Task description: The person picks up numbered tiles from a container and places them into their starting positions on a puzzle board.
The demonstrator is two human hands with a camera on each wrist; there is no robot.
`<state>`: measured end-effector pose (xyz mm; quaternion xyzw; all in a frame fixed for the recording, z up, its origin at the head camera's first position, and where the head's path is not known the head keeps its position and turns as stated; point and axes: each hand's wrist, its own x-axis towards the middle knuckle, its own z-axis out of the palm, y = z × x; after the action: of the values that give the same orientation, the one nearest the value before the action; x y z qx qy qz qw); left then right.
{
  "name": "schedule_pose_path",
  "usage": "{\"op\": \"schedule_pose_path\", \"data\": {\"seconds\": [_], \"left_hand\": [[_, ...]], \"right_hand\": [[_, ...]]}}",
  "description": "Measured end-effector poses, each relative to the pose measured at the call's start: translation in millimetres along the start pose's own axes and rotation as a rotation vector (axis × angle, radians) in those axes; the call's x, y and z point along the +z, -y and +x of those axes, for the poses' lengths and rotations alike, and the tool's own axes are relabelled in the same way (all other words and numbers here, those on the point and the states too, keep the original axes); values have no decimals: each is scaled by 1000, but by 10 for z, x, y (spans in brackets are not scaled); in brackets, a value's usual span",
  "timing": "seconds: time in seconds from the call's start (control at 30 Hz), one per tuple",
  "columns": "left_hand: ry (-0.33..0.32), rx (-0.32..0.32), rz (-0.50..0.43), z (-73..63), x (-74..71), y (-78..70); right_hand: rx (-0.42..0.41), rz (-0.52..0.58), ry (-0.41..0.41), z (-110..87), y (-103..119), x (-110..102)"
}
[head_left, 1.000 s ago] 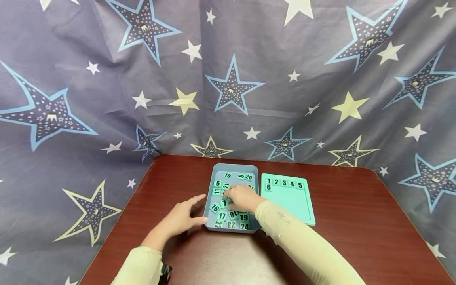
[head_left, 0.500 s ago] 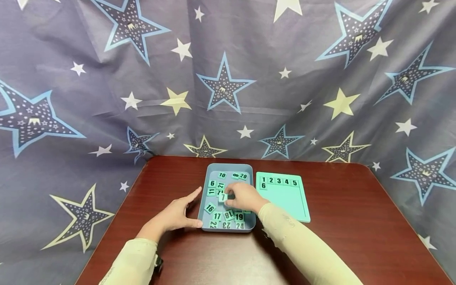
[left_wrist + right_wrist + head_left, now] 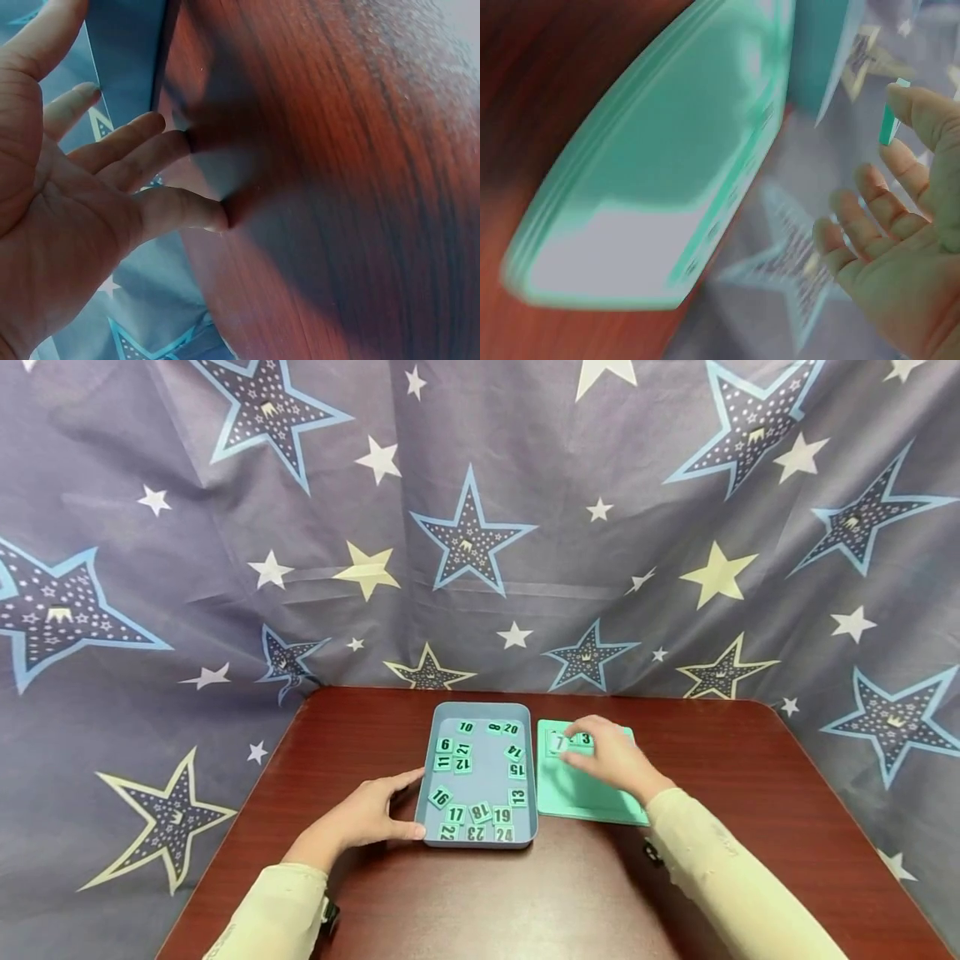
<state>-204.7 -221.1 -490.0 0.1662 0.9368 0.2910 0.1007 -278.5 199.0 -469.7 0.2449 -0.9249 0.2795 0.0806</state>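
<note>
Between thumb and index finger, my right hand [image 3: 611,758] pinches a number tile marked 7 [image 3: 558,742] over the upper left of a mint-green tray [image 3: 592,802]. In the right wrist view the tile [image 3: 888,124] shows edge-on at the fingertips. A row of number tiles lies along the tray's far edge; the 3 tile [image 3: 586,739] shows, while my hand and the held tile cover others. My left hand [image 3: 367,817] has its fingers spread beside the grey-blue bin [image 3: 534,777], thumb at the near left corner. The left wrist view shows that hand [image 3: 82,195] with nothing in its grasp.
Inside the bin lie several loose number tiles, such as the 16 tile [image 3: 441,797] and the 14 tile [image 3: 514,752], at varied angles. Bin and tray stand side by side on a red-brown table [image 3: 480,893]. A star-patterned cloth [image 3: 480,610] hangs behind.
My right hand has lifted the 7 tile out of the bin and carried it right, over the tray. The left hand keeps its place at the bin. The head view has shifted slightly.
</note>
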Motion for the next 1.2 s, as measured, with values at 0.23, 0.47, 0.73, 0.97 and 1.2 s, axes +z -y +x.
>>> {"op": "schedule_pose_path", "data": {"seconds": [0.23,0.47,0.73,0.97,1.2], "left_hand": [[5,2,8,-8,-12,-21],[22,8,-28,-33,-15,-15],[12,1,-34,-35,-18,-18],[7,-2,-38,-30,1,-1],[6,-19,-48,-31,16,5]], "right_hand": [[121,-45,50,-170,-535,-133],[167,-68,133,-108,-621,26],[185,-61,210,17,-541,155],[169,-62,196,28,-519,183],[186,-68,196,33,-507,220]]}}
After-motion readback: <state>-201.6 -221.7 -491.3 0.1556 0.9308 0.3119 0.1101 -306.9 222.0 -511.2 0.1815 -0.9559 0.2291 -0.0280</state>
